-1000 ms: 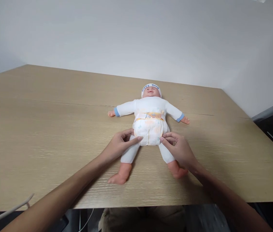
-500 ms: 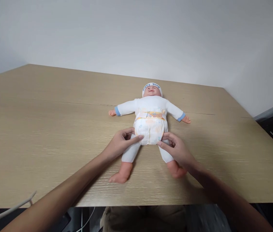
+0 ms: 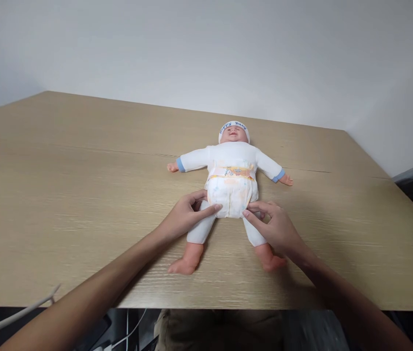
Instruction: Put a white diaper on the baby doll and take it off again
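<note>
Two bare hands on a baby doll (image 3: pixel 232 152) here, starting from the near side: there's a white cable (image 3: pixel 12 319) at bottom left and a lap in brownish trousers (image 3: pixel 221 331) under the table edge. Next come the doll's bare feet, toes toward the person, lying between the forearms. Then the hands, one each side of the diaper (image 3: pixel 229 195), so it sits right between them. Left hand (image 3: pixel 193 214): thumb on the leg edge, fingers tucked in at the side. Right hand (image 3: pixel 274 223): thumb and forefinger bent close together at the other leg edge. Can't tell if either is actually pinching fabric. Further up, arms out, then a white hat (image 3: pixel 234 125), wooden table (image 3: pixel 82 195), pale wall (image 3: pixel 206 53).
</note>
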Demonstrator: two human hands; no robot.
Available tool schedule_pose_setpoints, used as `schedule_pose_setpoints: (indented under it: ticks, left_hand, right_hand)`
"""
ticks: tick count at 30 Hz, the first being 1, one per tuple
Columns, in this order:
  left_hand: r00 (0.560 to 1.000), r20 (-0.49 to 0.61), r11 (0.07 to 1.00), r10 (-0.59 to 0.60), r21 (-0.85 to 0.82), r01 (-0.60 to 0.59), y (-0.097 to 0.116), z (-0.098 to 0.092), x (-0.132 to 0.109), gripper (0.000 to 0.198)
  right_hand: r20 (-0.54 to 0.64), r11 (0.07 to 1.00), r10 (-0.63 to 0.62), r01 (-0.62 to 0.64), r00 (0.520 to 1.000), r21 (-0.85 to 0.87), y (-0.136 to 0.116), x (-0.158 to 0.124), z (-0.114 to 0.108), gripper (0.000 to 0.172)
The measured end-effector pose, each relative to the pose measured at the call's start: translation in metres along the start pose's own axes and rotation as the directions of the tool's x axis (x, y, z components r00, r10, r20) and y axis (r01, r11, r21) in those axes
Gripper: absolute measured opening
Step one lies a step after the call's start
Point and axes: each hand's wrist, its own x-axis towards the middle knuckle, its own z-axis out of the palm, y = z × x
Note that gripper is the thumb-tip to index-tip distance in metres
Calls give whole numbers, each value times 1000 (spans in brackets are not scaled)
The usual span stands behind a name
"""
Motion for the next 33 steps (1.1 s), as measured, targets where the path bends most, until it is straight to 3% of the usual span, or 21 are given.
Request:
schedule_pose_setpoints:
  ticks: [2,8,14,18,22,27,33]
  left_hand:
    - [1000,6,1000,9,8,-9,0,1,0,54]
    - [999,13,998,48,31,-48,1,1,0,50]
    - [993,41,992,112,46,-114,7,4,-1,45]
    - [995,55,993,86,-90,-81,7,4,1,49]
    - [994,110,968,12,-249,16,4,0,3,61]
    - [991,133,949,-27,-309,68,1,-2,5,63]
    - [998,57,946,-27,-321,44,-7,3,7,60]
  right_hand:
    - [13,999,25,-26,1000,43,1,1,3,32]
    - [150,911,69,-124,986,393,12,6,13,44]
    - [60,970,38,-51,998,237,12,3,19,41]
    - [14,980,43,-45,999,195,11,3,21,37]
    - [28,969,86,-90,996,231,12,6,19,44]
    - [36,971,57,-64,998,232,11,9,14,46]
    - [77,970,0,-18,997,243,12,15,9,43]
